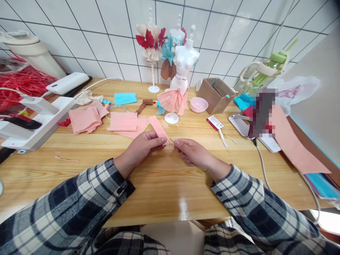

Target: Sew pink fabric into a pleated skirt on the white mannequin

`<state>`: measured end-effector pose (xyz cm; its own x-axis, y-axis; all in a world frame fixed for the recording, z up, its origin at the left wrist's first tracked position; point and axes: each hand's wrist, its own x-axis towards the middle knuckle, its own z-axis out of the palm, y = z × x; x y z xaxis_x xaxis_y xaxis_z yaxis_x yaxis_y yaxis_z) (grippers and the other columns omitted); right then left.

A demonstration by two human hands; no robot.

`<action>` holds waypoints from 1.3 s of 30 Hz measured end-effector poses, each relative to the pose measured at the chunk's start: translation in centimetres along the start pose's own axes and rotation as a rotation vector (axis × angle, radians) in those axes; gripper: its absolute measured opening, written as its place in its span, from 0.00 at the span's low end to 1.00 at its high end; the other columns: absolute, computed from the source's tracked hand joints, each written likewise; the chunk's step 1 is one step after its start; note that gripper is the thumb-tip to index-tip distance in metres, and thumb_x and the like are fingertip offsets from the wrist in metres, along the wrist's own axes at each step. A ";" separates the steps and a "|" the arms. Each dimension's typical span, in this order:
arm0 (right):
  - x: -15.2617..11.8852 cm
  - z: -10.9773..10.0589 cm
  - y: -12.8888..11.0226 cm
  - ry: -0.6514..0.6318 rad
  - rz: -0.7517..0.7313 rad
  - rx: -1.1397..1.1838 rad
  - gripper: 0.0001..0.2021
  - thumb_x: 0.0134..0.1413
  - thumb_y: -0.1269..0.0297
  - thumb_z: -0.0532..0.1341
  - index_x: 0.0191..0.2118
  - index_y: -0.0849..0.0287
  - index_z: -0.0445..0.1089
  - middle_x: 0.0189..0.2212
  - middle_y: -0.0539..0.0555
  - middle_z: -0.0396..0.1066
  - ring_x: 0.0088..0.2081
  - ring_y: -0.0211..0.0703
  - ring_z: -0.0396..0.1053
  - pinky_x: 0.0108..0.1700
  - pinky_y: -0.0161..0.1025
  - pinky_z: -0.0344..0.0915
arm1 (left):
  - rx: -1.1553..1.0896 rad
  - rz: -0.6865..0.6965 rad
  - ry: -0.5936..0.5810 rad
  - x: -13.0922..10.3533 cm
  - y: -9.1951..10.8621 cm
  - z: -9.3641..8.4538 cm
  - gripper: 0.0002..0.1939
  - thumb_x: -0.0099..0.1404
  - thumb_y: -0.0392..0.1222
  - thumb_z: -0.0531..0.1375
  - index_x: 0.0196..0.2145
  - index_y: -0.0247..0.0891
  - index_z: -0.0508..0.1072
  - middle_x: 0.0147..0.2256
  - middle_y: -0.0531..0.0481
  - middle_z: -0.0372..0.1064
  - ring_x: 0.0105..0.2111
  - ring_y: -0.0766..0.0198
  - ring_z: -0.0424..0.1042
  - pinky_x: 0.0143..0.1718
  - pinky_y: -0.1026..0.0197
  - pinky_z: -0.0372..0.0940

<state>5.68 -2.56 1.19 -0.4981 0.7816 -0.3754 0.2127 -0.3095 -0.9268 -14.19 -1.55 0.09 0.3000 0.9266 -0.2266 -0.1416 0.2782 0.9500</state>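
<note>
My left hand [151, 142] is closed on a strip of pink crepe paper [158, 128], pinched between thumb and fingers, its far end sticking up and away. Facing it, my right hand [190, 151] pinches a thin needle [171, 140] whose tip points toward the strip's lower edge. That edge looks gathered near my left thumb. Whether thread runs from the needle is too fine to tell. Just beyond my hands stands a small white dress form [185, 58] wearing a pleated pink skirt [171, 101].
Folded pink paper [123, 121] and a pink stack [85, 119] lie to the left, near a power strip [39, 122]. Two decorated forms stand by the tiled wall. A pink bowl [199, 105], a cardboard box [216, 95] and a label [215, 122] are on the right.
</note>
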 end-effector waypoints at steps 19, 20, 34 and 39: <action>-0.2 -0.7 -0.2 -0.070 0.057 -0.078 0.20 0.58 0.44 0.54 0.28 0.57 0.57 0.16 0.40 0.47 0.15 0.29 0.43 0.13 0.28 0.45 | 0.130 -0.039 -0.062 0.2 0.1 -0.3 0.15 0.49 0.50 0.70 0.29 0.36 0.77 0.27 0.51 0.71 0.28 0.66 0.66 0.32 0.63 0.62; -0.2 -0.7 -0.2 -0.069 0.058 -0.078 0.20 0.58 0.44 0.55 0.28 0.57 0.57 0.16 0.40 0.48 0.15 0.29 0.44 0.13 0.28 0.45 | 0.137 -0.036 -0.058 0.1 0.1 -0.2 0.16 0.49 0.50 0.70 0.29 0.36 0.77 0.27 0.51 0.71 0.28 0.66 0.66 0.32 0.62 0.63; -0.2 -0.5 0.1 -0.045 0.046 -0.071 0.21 0.57 0.43 0.56 0.28 0.57 0.58 0.16 0.41 0.49 0.15 0.29 0.45 0.13 0.28 0.45 | 0.125 -0.035 -0.025 0.0 0.2 0.1 0.15 0.48 0.50 0.71 0.29 0.36 0.78 0.27 0.51 0.71 0.27 0.65 0.66 0.32 0.62 0.62; -0.2 -0.6 0.2 -0.060 0.028 -0.059 0.21 0.58 0.43 0.55 0.28 0.57 0.57 0.16 0.41 0.49 0.15 0.29 0.44 0.14 0.28 0.45 | 0.102 -0.039 -0.033 0.1 0.1 0.0 0.13 0.49 0.48 0.71 0.29 0.37 0.78 0.27 0.52 0.71 0.27 0.67 0.66 0.33 0.63 0.62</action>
<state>6.34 -2.45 1.13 -0.5404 0.7385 -0.4032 0.2757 -0.2972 -0.9141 -14.22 -1.46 0.16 0.3348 0.9061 -0.2586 -0.0324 0.2854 0.9579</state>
